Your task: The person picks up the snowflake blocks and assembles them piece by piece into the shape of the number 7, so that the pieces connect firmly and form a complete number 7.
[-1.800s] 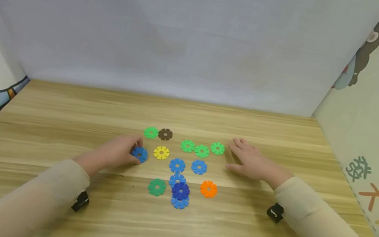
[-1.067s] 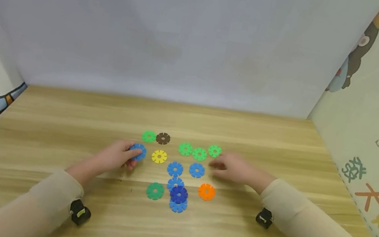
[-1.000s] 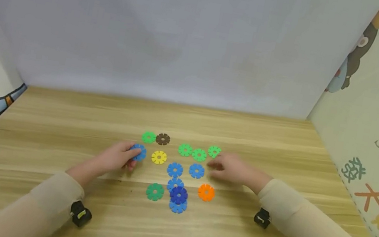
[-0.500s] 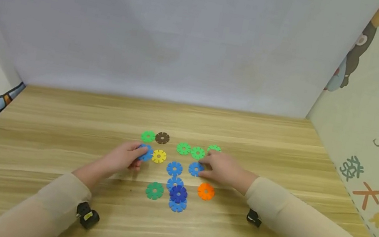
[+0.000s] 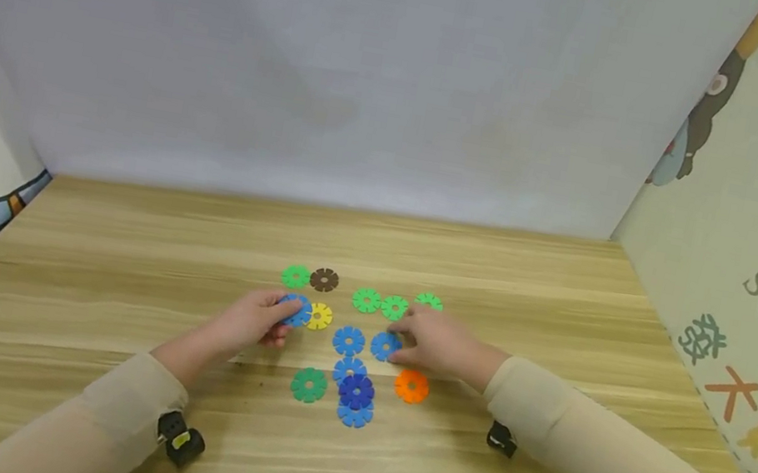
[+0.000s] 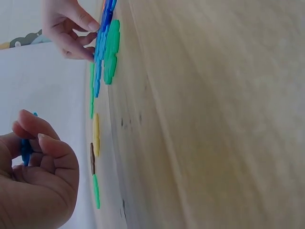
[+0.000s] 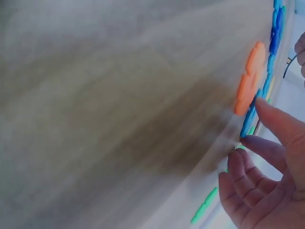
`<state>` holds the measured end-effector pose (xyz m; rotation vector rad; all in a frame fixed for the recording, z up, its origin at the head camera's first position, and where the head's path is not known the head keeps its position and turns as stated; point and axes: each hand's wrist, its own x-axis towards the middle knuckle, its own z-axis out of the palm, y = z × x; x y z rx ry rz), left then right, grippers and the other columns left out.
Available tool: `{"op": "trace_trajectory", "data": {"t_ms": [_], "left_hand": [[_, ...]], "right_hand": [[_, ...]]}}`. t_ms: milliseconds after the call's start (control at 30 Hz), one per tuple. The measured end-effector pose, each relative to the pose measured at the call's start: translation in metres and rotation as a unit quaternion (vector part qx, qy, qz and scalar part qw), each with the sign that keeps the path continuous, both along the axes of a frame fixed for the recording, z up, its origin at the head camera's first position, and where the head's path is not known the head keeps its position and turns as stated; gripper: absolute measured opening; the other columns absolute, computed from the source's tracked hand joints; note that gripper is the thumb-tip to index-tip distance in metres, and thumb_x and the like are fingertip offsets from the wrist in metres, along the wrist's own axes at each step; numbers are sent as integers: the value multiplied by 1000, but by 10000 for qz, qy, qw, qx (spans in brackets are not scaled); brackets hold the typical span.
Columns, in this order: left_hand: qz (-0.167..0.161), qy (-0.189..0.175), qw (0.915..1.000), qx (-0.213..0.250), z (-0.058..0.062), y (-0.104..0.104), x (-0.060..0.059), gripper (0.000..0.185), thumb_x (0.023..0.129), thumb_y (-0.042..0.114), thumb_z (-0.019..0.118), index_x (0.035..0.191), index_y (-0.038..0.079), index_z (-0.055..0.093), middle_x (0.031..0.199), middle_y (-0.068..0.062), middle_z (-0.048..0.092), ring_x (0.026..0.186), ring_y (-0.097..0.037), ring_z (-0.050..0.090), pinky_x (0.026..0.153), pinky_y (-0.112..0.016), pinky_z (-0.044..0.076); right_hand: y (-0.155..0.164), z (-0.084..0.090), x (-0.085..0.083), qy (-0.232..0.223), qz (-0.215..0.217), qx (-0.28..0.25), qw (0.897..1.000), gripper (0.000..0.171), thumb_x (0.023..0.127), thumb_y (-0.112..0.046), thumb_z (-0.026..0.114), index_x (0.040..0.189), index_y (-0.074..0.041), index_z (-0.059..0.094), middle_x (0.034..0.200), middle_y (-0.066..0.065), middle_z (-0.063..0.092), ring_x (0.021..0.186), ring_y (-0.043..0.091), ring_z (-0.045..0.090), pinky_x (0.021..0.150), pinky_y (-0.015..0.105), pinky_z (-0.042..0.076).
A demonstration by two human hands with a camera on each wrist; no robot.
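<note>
Blue disc [image 5: 298, 317]: left hand [image 5: 253, 319] pinches, left wrist view reveals it airborne; right hand [image 5: 440, 342] pinches another disc [image 5: 380, 350].

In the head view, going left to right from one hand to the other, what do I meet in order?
Left hand, held blue disc, yellow disc, middle blue disc, rightmost blue disc, right hand at that last disc's edge.

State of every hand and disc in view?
Left hand: gripping
Left-held blue disc: lifted
Right hand: pinching
Right-held blue disc: pinched at its edges
Loose blue disc: flat
Dark blue disc: overlapping two lighter discs
Dark green disc: flat
Orange disc: flat
Yellow disc: flat
Brown disc: flat
Four light green discs: flat
</note>
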<state>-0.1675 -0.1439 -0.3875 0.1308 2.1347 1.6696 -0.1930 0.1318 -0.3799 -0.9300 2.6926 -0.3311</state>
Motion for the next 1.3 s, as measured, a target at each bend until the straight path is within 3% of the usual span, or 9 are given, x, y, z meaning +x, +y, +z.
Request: {"op": "trace_trajectory", "data": {"t_ms": [200, 300, 400, 533, 700, 867, 1133, 1300], "left_hand": [[85, -110, 9998, 110, -3, 1, 1, 24, 102, 20, 40, 84, 6, 47, 64, 1, 47, 55, -9, 49, 56, -23, 43], [89, -122, 9998, 156, -1, 3, 2, 25, 102, 20, 39, 83, 6, 46, 64, 0, 47, 56, -10, 48, 56, -23, 42], [54, -121, 9997, 194, -1, 5, 2, 25, 102, 21, 39, 83, 6, 45, 63, 0, 45, 56, -11, 47, 56, -23, 41], [97, -199, 9993, 292, -1, 6, 2, 24, 102, 22, 39, 85, 6, 45, 62, 1, 43, 55, -10, 44, 55, -23, 39], [198, -302, 9984, 441, -2, 11, -1, 22, 102, 22, 39, 88, 5, 45, 61, 2, 39, 51, -9, 37, 51, -20, 34], [206, -294, 9978, 561, 1, 17, -3, 22, 102, 20, 38, 89, 4, 45, 62, 2, 36, 51, -8, 33, 48, -19, 31], [81, -463, 9957, 804, 7, 19, -4, 24, 102, 20, 36, 87, 4, 47, 60, 1, 49, 50, -7, 49, 55, -20, 47], [-1, -349, 9955, 879, 10, 20, -5, 24, 102, 20, 36, 85, 5, 46, 59, 2, 45, 50, -6, 43, 53, -19, 44]], "right_hand": [[-3, -1, 0, -329, -182, -296, 9989, 38, 79, -22, 75, 111, -4, 63, 97, 1, 57, 83, 13, 52, 76, 28, 47], [-3, -1, -2, -600, -290, -618, 9959, 27, 79, -15, 75, 99, -7, 59, 92, 1, 58, 81, 14, 54, 75, 28, 48], [0, 1, -5, -706, -253, -951, 9926, 16, 82, -9, 71, 89, -7, 56, 86, 1, 59, 78, 15, 54, 72, 27, 48], [4, 8, -7, -802, -340, -1405, 9862, 5, 88, -9, 64, 89, -5, 62, 82, 2, 61, 73, 13, 54, 65, 24, 46], [2, 13, -10, -928, -502, -2015, 9738, 16, 93, -13, 59, 93, 1, 67, 81, 6, 68, 74, 19, 62, 60, 24, 46], [-4, 16, -11, -737, -467, -2318, 9689, 18, 94, -16, 58, 92, -1, 68, 82, 4, 69, 81, 23, 66, 65, 26, 50], [-11, 17, -10, -862, -552, -2587, 9605, 19, 96, -17, 55, 94, -3, 68, 88, 9, 70, 87, 25, 65, 71, 28, 52], [-18, 17, -8, -937, -474, -2580, 9604, 19, 95, -16, 55, 96, -2, 68, 87, 6, 70, 88, 24, 65, 70, 27, 51]]}}
